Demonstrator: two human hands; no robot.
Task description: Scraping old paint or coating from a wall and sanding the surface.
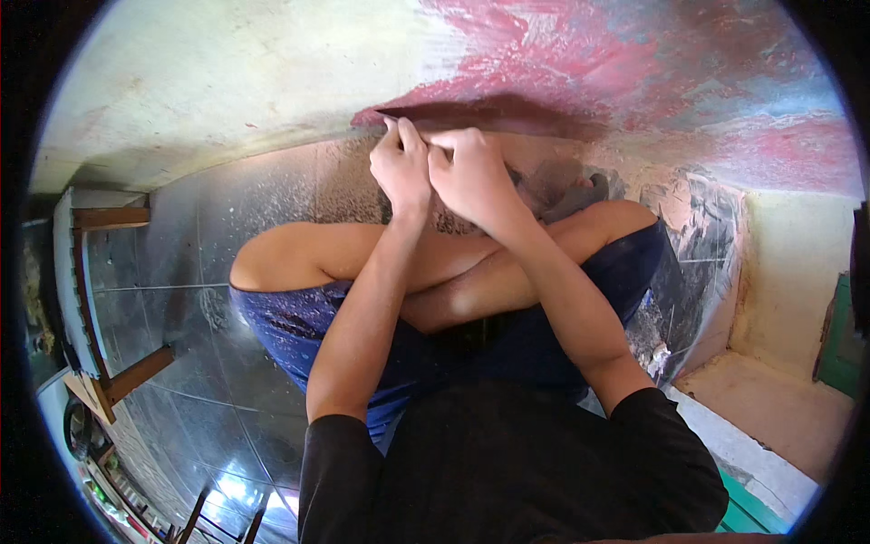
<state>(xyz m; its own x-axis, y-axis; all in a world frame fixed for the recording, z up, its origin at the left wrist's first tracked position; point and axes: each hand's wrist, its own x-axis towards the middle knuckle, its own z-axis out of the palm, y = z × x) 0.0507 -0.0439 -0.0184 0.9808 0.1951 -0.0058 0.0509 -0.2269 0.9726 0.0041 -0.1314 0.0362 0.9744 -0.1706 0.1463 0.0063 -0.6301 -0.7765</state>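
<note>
Low on the wall, at the pointed left end of a patch of red paint, both hands work close together. My left hand pinches a thin edge or flake with thumb and fingers; whether it is loose paint or a small blade, I cannot tell. Right beside it and touching it, my right hand is curled with its fingers bent in. Its fingertips and anything between them are hidden. A dark shadow lies along the wall just beyond the hands. Pale bare wall spreads to the left of the red.
My crossed legs rest on dark floor tiles speckled with pale flecks. A grey cloth-like thing lies behind my right forearm. Wooden-framed furniture stands at the left. At the right are a wall corner and a brown step.
</note>
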